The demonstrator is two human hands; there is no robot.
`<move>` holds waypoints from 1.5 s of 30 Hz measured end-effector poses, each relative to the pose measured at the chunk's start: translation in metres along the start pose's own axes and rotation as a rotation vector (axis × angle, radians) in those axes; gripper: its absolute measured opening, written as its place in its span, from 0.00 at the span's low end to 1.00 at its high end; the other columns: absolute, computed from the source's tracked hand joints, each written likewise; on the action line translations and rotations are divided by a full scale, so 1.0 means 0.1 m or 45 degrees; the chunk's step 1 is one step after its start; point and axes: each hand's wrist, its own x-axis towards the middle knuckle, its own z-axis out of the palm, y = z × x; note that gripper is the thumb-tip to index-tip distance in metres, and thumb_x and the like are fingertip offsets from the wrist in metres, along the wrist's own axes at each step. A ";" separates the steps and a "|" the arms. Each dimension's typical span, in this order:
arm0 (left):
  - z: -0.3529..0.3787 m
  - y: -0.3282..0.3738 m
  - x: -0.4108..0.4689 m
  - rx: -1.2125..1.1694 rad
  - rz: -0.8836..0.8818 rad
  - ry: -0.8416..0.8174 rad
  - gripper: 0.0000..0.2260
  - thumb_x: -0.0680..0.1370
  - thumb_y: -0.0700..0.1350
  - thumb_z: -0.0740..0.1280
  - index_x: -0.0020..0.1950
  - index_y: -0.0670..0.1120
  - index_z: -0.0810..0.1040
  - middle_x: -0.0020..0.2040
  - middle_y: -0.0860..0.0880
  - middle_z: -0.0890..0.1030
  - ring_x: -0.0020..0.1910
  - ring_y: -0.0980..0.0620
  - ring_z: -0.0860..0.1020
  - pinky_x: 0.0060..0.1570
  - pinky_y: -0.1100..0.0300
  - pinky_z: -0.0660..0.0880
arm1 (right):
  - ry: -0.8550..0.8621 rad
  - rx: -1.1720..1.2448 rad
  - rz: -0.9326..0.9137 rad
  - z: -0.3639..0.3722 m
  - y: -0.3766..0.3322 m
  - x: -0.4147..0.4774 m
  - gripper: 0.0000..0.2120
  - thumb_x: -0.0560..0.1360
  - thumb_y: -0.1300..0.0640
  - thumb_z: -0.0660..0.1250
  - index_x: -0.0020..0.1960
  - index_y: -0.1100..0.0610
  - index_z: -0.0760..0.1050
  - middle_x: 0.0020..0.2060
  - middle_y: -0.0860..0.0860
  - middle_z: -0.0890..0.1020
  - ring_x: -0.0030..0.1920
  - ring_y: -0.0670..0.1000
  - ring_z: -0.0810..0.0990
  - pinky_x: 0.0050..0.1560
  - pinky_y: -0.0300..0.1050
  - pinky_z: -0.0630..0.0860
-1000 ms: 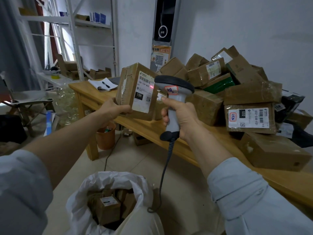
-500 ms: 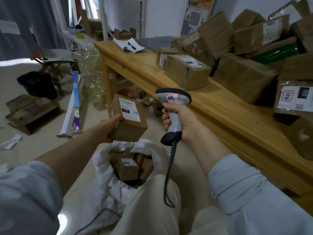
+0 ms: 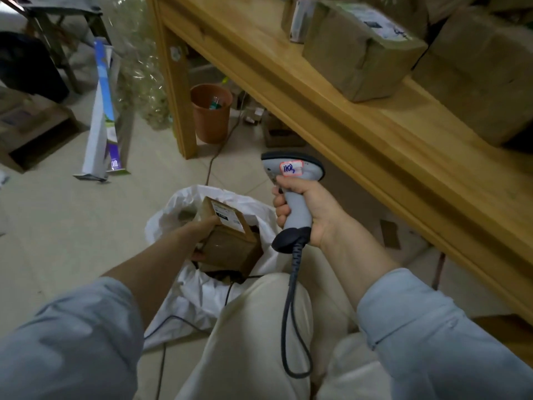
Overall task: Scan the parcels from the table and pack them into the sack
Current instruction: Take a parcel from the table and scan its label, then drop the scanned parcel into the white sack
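Note:
My left hand (image 3: 202,229) grips a brown cardboard parcel (image 3: 230,243) with a white label, holding it down in the mouth of the white sack (image 3: 202,287) on the floor. My right hand (image 3: 305,209) grips the grey handle of a barcode scanner (image 3: 294,180), held upright to the right of the sack, its cable hanging down. Other brown parcels (image 3: 360,50) lie on the wooden table (image 3: 360,122) at upper right.
An orange bin (image 3: 210,111) stands under the table by its leg (image 3: 178,90). A long white and blue box (image 3: 101,111) and flat cardboard (image 3: 31,131) lie on the tiled floor at left. My knee in pale trousers is below the sack.
My left hand has lowered the parcel from in front of the scanner into the sack's mouth. My view has tilted down. The scanner hand has stayed at about the same place.

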 end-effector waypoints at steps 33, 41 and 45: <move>0.98 0.77 -1.23 1.197 1.645 0.692 0.29 0.78 0.50 0.63 0.78 0.49 0.57 0.78 0.44 0.55 0.77 0.44 0.50 0.74 0.47 0.47 | 0.123 -0.002 -0.438 -0.43 -0.16 -1.06 0.06 0.74 0.61 0.69 0.43 0.59 0.72 0.24 0.51 0.74 0.20 0.45 0.70 0.22 0.35 0.70; 1.73 1.14 -2.27 0.944 2.137 0.394 0.25 0.75 0.45 0.68 0.70 0.41 0.71 0.68 0.42 0.73 0.69 0.42 0.68 0.71 0.48 0.57 | 0.326 0.011 -0.821 -0.84 -0.38 -1.95 0.07 0.71 0.66 0.68 0.36 0.60 0.73 0.25 0.52 0.76 0.21 0.46 0.71 0.23 0.36 0.70; 2.24 1.18 -2.73 0.813 2.188 0.120 0.22 0.78 0.45 0.65 0.72 0.42 0.69 0.68 0.43 0.73 0.68 0.45 0.67 0.66 0.55 0.62 | 0.503 0.105 -0.983 -1.15 -0.47 -2.34 0.06 0.72 0.67 0.68 0.37 0.62 0.74 0.25 0.53 0.78 0.23 0.47 0.72 0.25 0.38 0.72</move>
